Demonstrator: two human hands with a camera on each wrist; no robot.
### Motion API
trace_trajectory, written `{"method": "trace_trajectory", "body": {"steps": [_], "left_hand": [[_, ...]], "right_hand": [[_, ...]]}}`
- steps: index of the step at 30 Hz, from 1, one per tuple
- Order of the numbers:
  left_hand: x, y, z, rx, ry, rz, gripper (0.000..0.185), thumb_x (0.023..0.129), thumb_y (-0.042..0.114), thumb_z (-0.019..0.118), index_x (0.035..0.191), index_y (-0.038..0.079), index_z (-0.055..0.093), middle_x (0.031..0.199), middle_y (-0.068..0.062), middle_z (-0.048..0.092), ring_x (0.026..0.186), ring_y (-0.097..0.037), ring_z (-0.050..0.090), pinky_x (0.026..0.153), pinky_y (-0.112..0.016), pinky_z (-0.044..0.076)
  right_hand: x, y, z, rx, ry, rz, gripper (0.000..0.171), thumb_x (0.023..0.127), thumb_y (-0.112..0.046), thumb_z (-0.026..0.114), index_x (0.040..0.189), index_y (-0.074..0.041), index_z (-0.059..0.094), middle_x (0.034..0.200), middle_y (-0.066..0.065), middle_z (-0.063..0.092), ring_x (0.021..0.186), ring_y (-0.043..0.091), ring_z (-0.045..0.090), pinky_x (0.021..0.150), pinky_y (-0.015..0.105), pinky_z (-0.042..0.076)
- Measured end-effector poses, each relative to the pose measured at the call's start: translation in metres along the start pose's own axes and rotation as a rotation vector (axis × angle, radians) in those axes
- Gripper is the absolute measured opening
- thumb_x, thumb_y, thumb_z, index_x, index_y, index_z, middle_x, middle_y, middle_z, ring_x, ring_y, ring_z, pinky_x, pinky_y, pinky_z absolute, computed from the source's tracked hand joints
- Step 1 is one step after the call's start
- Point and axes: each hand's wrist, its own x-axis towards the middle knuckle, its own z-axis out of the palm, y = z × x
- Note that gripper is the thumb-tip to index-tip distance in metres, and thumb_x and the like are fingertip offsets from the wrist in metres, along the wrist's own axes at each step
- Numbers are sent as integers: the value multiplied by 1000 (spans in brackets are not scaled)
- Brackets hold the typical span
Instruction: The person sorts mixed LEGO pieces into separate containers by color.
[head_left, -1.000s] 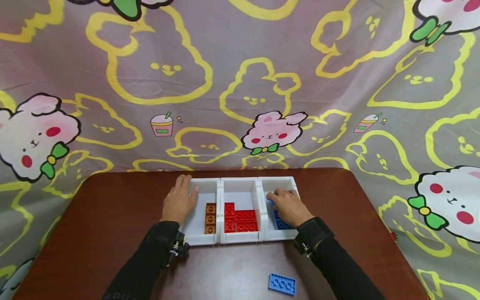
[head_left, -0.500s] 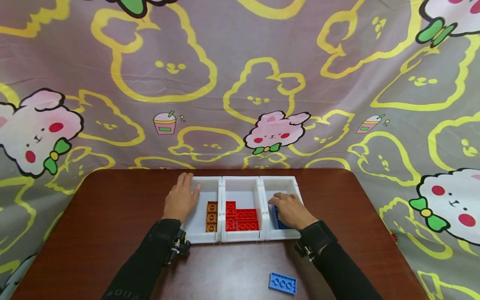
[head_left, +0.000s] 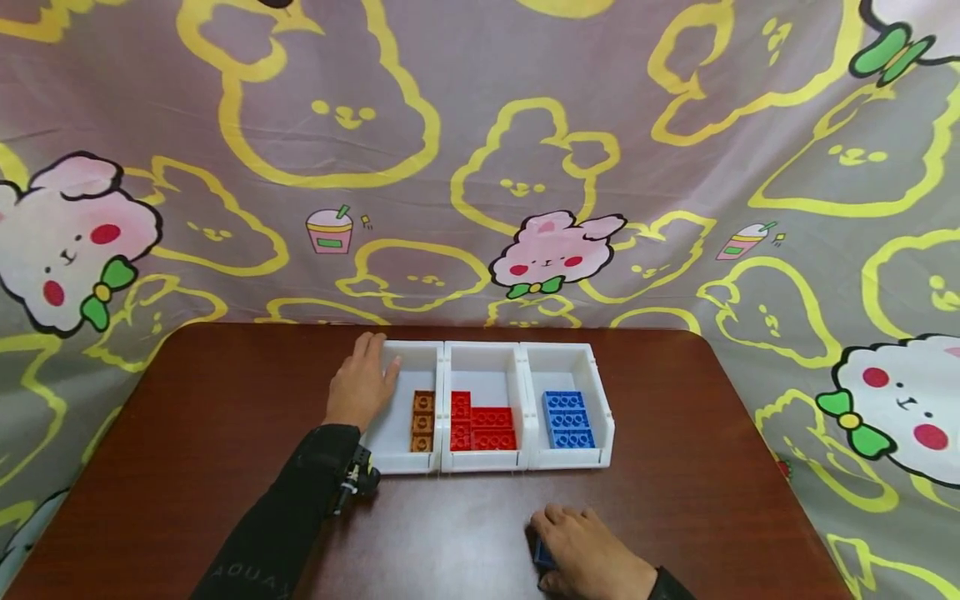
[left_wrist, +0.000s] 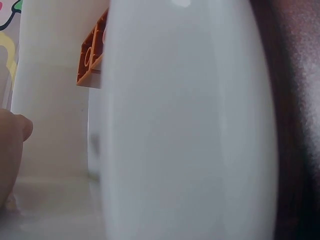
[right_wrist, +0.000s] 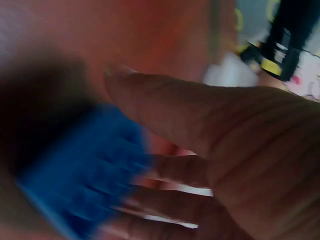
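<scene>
Three white bins stand side by side mid-table. The left bin (head_left: 390, 437) holds orange bricks (head_left: 422, 421), the middle bin (head_left: 483, 352) red bricks (head_left: 480, 427), the right bin (head_left: 603, 417) blue bricks (head_left: 568, 419). My left hand (head_left: 378, 358) rests flat on the left bin's outer wall (left_wrist: 190, 125), thumb (left_wrist: 15, 132) inside the rim near an orange brick (left_wrist: 92, 55). My right hand (head_left: 552, 533) is down at the table's front edge, fingers curled over a loose blue brick (head_left: 542, 555). In the blurred right wrist view, thumb and fingers (right_wrist: 165, 170) close around this brick (right_wrist: 85, 175).
The dark brown table (head_left: 225, 400) has a rounded back edge against a rabbit-print cloth backdrop (head_left: 525, 167). A black wrist-mounted device (head_left: 358, 482) sits at the left bin's front corner.
My right hand left the right bin and came back to the front edge, onto the loose blue brick. The blue bricks in the bin now show uncovered. The left hand stayed put.
</scene>
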Motion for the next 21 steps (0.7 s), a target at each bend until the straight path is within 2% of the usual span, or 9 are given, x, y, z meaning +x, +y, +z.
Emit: {"method": "trace_trajectory", "body": {"steps": [2,4,7,8,11,13,16,21], "left_hand": [[1,0,0,6,-16,-11,55,107,25,59,150,-5,43,152,-27,43,109,-50,63,88,-62,54],[1,-1,0,8,-30,-21,56,107,26,58,151,-5,42,154,-27,42,111,-50,62,89,-62,53],[3,-1,1,9,-35,-27,56,108,27,57,152,-4,41,155,-26,41,112,-50,62,90,-62,53],[3,-1,0,9,-33,-26,56,108,27,57,152,-4,41,155,-26,41,112,-50,62,91,-62,53],[5,-2,0,14,-24,-23,56,108,26,58,151,-4,41,154,-27,42,112,-50,62,90,-62,53],[6,-2,-1,13,-25,-26,56,108,27,58,151,-4,41,154,-26,42,113,-50,62,90,-62,53],[5,-3,0,14,-37,-33,57,108,27,58,152,-4,41,155,-26,41,113,-49,62,90,-61,53],[3,-3,4,13,-41,-36,57,107,29,58,152,-2,41,155,-26,41,112,-48,63,90,-61,53]], "right_hand": [[1,3,5,-8,45,-42,42,77,-24,92,108,-13,65,92,0,66,77,13,61,67,41,50],[1,5,-4,5,115,-91,38,78,-18,90,106,-12,66,90,0,68,75,11,61,64,37,52],[1,5,-40,61,248,-98,36,82,-14,89,109,-8,67,95,3,71,79,12,65,70,34,57],[2,7,-54,71,316,-90,37,82,-13,88,111,-6,66,98,5,72,81,14,67,70,35,59],[14,21,-90,40,521,-51,44,83,-12,89,116,-3,63,103,13,74,87,22,71,78,44,61],[29,34,-106,-6,614,-32,44,81,-11,90,115,-3,62,101,15,74,87,25,72,82,48,60],[58,55,-113,-89,652,-43,38,83,-8,88,112,-4,63,101,15,75,93,30,72,86,53,56],[97,79,-98,-177,580,-50,22,94,-1,73,115,-5,67,112,17,75,108,36,71,95,60,52]]}}
